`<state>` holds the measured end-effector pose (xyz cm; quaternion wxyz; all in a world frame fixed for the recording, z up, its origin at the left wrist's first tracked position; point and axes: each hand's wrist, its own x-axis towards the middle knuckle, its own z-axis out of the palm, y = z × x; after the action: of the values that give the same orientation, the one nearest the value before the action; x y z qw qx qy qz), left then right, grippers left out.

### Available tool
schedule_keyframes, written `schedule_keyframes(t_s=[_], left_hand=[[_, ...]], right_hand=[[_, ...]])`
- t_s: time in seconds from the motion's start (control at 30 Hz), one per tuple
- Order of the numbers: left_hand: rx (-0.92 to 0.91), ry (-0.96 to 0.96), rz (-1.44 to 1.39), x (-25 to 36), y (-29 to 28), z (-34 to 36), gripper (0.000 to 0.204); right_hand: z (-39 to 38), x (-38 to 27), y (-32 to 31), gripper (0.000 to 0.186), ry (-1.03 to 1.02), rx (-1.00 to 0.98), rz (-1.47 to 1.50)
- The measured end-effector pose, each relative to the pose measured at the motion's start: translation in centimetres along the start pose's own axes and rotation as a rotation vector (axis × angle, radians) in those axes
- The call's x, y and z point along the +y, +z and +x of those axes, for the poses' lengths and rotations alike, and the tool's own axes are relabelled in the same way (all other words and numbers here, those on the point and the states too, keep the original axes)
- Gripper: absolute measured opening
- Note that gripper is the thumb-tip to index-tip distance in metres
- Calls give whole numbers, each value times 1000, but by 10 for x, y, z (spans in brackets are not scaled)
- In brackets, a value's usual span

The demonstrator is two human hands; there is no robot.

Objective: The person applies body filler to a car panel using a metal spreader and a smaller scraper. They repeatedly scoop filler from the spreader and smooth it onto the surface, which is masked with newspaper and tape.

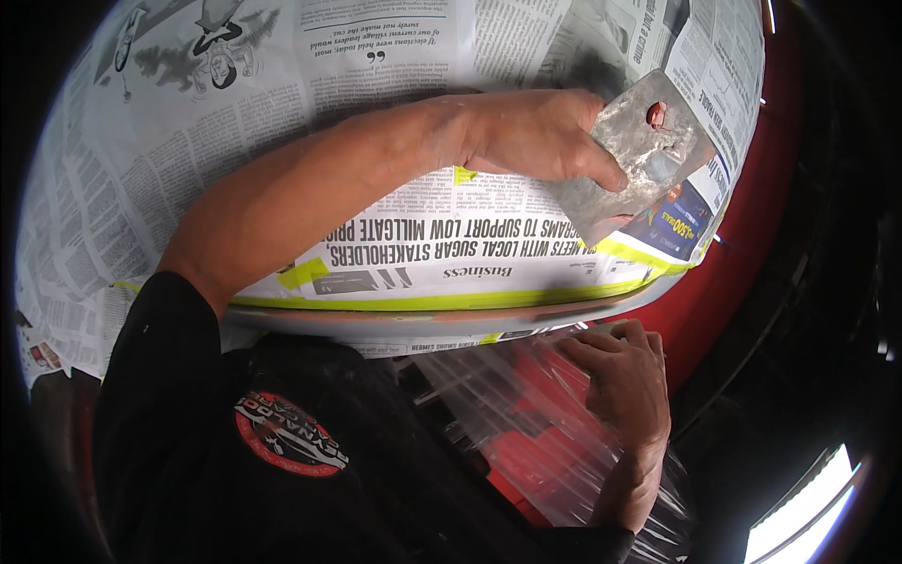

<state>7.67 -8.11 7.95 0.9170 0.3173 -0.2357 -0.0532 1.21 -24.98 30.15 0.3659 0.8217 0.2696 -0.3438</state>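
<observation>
My left arm reaches across from the lower left. At its end my left hand is closed on the edge of a flat grey metal plate, with the thumb on its face. The plate has holes and pale smears like putty, and it is held above newspaper. Lower down, my right hand is bent with curled fingers beside a grey panel edge. Whatever its fingertips hold is too small and shaded to make out. Yellow-green masking tape runs along the panel just above the grey strip.
Newspaper sheets cover the curved surface ahead. Red bodywork curves down on the right. Clear plastic film hangs below the panel edge, over more red. Close to the panel is my dark shirt. A bright opening shows at the lower right.
</observation>
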Motion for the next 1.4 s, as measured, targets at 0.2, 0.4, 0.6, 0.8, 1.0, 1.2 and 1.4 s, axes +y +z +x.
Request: schedule_keyframes(t_s=[0.2,0.4,0.6,0.8,1.0,1.2,1.4], left_hand=[[-8,-25,7,1,0,0,42],[-21,-46,11,3,0,0,43],[-1,-80,20,1,-1,1,44],[-29,-52,-4,2,-1,1,46],[-26,-49,22,1,-1,1,46],[-12,-56,20,1,-1,-1,46],[-24,-35,6,1,-1,1,45]], right_hand=[[-24,14,3,52,178,297,-8],[-2,14,13,49,91,253,56],[5,12,20,48,65,217,20],[5,7,20,45,68,191,25],[1,6,23,45,81,187,25],[-7,11,0,49,106,256,27],[10,9,5,52,36,154,76]])
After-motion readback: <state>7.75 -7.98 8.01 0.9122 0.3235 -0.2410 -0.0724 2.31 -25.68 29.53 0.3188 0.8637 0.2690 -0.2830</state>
